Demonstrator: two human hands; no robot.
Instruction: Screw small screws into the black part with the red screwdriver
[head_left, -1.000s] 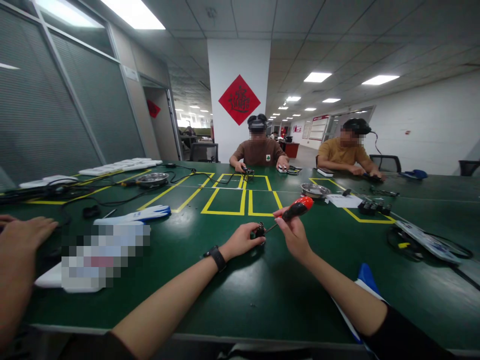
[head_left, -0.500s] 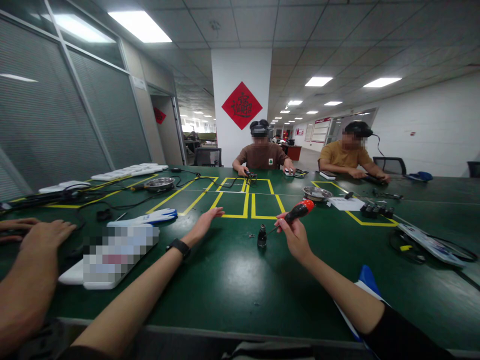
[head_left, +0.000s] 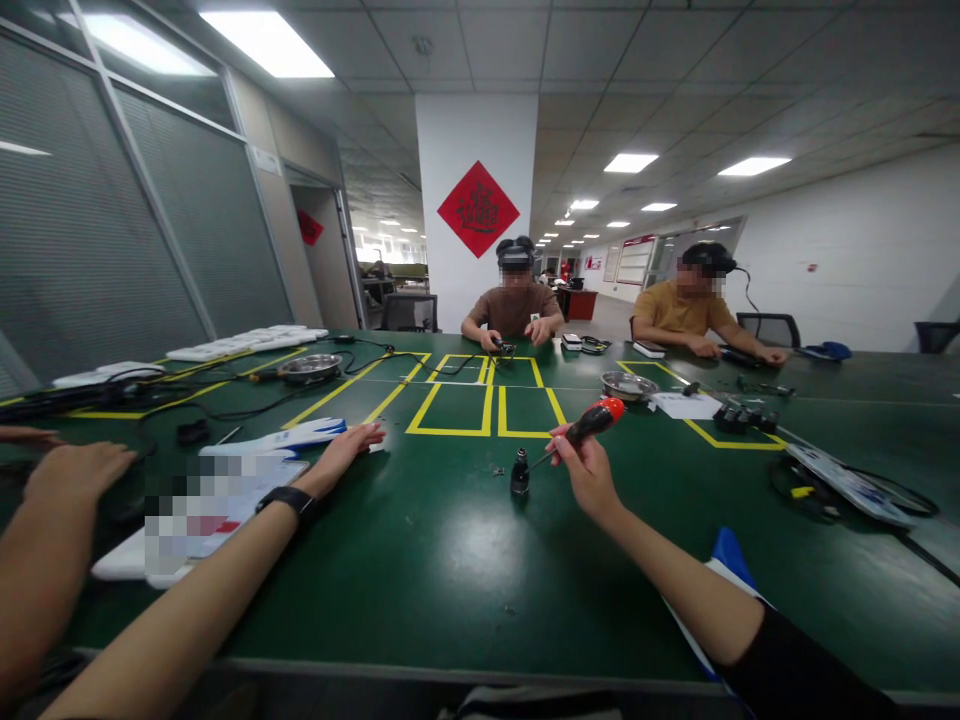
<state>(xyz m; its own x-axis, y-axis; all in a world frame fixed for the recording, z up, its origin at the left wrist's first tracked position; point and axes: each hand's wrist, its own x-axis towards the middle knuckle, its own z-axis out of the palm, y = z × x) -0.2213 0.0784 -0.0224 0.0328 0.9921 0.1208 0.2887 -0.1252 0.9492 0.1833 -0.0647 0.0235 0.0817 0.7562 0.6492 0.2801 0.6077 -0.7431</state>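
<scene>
My right hand (head_left: pixel 591 474) is closed around a screwdriver (head_left: pixel 595 423) with a black and red handle. The shaft slants down left towards a small black cone-shaped part (head_left: pixel 520 474) that stands upright on the green table (head_left: pixel 450 580). Whether the tip touches that part I cannot tell. Tiny metal pieces (head_left: pixel 499 471) lie just left of it. My left hand (head_left: pixel 343 456) rests low over the table with its fingers stretched out. A small white scrap (head_left: pixel 377 447) shows at its fingertips. Beside this hand are a blue-and-white glove (head_left: pixel 277 438) and a white box (head_left: pixel 120 550).
Another person's hand (head_left: pixel 82 475) is at the far left. Two people sit across the table. Metal bowls (head_left: pixel 309 368), black cables (head_left: pixel 240 405), a white sheet (head_left: pixel 686 405) and black parts (head_left: pixel 746 417) lie about. Another glove (head_left: pixel 731 560) sits by my right forearm.
My left hand has moved left and down, towards the glove and the white box. The right hand keeps the screwdriver in nearly the same place. The view has shifted slightly.
</scene>
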